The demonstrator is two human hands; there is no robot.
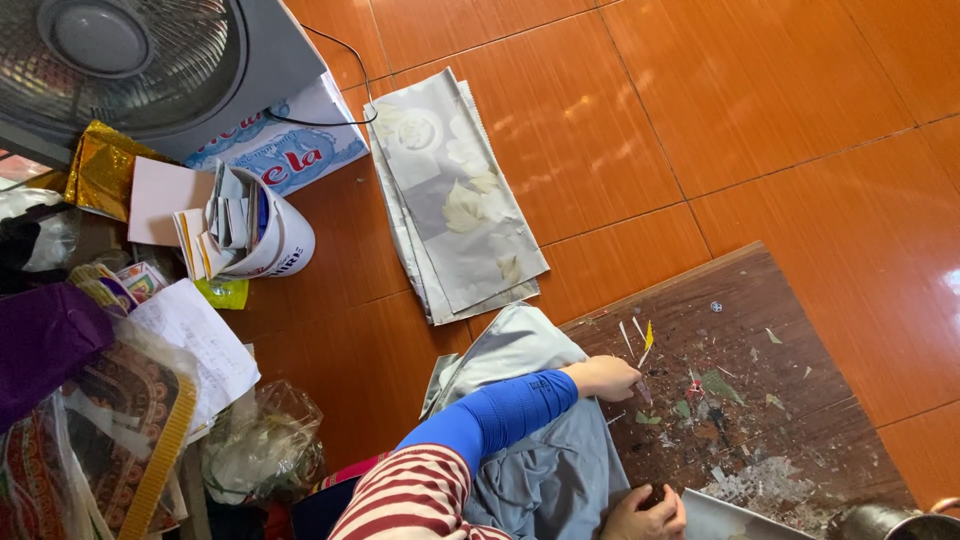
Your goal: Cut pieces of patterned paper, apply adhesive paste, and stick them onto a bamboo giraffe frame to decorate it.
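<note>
My left hand (606,378), at the end of a blue sleeve, rests on the near edge of a dark wooden board (790,330). Its fingers are pinched on a small thin tool (643,391) whose tip touches the board. My right hand (646,515) is curled at the bottom edge of the view, gripping the corner of a grey glossy sheet (725,518) that lies on the board. A larger grey sheet (540,470) drapes over my lap under both arms. Paper scraps (715,385) and dried glue marks litter the board.
A stack of grey flower-printed sheets (455,200) lies on the orange tiled floor (780,110). A white cup stuffed with paper pieces (255,228), a fan (120,60), gold foil (100,170), loose papers and bags crowd the left. A metal pot (895,522) sits at bottom right.
</note>
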